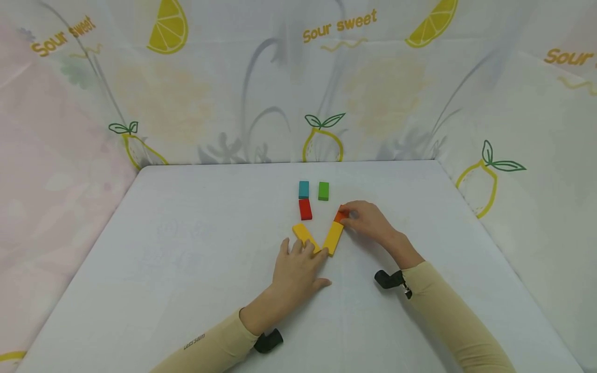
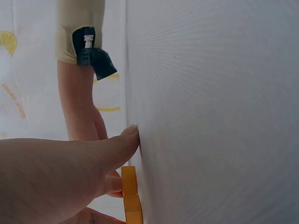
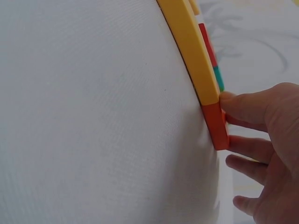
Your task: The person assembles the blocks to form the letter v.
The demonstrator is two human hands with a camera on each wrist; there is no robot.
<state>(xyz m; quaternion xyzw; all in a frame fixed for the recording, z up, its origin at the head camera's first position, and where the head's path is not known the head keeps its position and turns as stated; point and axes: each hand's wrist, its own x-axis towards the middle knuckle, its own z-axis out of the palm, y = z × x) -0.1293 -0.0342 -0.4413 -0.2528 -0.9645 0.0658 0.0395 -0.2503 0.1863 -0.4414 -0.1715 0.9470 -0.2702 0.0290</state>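
Note:
On the white tabletop, two yellow strips of blocks lie in a V: the left yellow strip (image 1: 302,233) and the right yellow strip (image 1: 333,238). My left hand (image 1: 296,267) is spread flat with its fingertips resting at the V's lower end, thumb out to the side. In the left wrist view, yellow block faces (image 2: 129,180) show below the thumb. At the upper end of the right strip, my right hand (image 1: 368,221) pinches an orange-red block (image 3: 215,126) between thumb and fingers. That block's end meets the yellow strip, in line with it.
Behind the V, a red block (image 1: 305,210) stands just in front of a blue block (image 1: 303,189). A green block (image 1: 324,191) lies to the right of the blue one. A lemon-print cloth (image 1: 224,77) rises behind the table's far edge.

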